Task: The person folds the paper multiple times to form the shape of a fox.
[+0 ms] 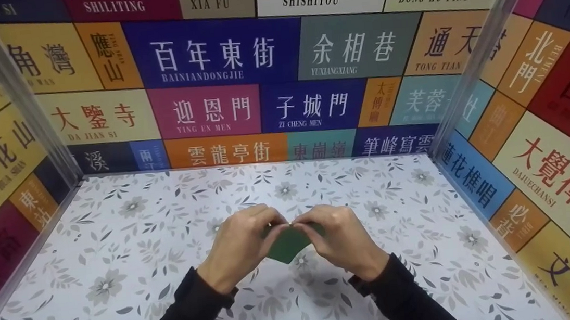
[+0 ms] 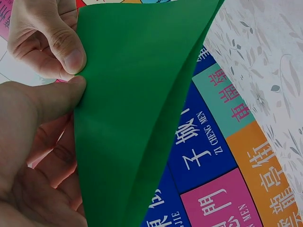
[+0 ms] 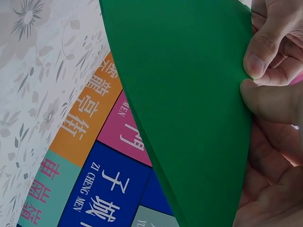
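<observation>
A sheet of green paper [image 1: 288, 247] hangs above the table between both hands, one corner pointing down towards the person. My left hand [image 1: 241, 245] pinches its top edge between thumb and fingers. Right beside it, my right hand [image 1: 344, 238] pinches the same edge, the thumb tips nearly meeting. In the left wrist view the green paper [image 2: 123, 94] looks doubled, its two layers a little apart along the slanting side. From the right wrist, the paper [image 3: 189, 94] shows a smooth, slightly bowed face. The curled fingers behind the thumbs are partly hidden.
A white tabletop [image 1: 137, 310] with a grey leaf and flower pattern lies below the hands. Behind it stands a wall [image 1: 211, 47] of coloured panels with Chinese lettering. Similar side walls [image 1: 556, 155] rise left and right, with clear strips at the corners.
</observation>
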The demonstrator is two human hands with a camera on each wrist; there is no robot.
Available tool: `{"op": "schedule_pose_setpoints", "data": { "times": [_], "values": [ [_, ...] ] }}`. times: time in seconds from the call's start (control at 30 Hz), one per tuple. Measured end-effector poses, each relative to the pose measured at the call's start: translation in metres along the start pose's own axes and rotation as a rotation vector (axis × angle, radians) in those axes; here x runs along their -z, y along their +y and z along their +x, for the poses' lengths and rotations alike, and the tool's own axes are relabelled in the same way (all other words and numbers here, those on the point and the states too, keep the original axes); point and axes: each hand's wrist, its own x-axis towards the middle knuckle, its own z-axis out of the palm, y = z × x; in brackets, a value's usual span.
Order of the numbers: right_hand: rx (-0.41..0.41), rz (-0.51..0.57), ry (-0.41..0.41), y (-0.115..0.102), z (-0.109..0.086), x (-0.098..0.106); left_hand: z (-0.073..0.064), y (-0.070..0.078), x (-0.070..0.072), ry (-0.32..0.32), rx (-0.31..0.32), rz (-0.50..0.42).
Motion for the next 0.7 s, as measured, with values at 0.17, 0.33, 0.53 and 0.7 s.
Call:
{"op": "schedule_pose_setpoints", "data": {
  "times": [0.17,0.33,0.53,0.7],
  "values": [
    [-0.012,-0.001,0.001,0.002,0.0,0.003,-0.001,-0.003,0.004,0.001,0.014,0.016],
    [-0.029,0.006,0.018,0.006,0.0,0.007,-0.001,-0.006,0.009,0.016,0.043,0.015],
    [-0.02,0.016,0.013,0.007,0.001,0.011,0.001,-0.008,0.011,0.008,0.038,0.008],
    [-0.018,0.013,0.028,0.013,0.0,0.018,0.001,-0.013,0.015,0.022,0.037,0.026]
  ]
}}
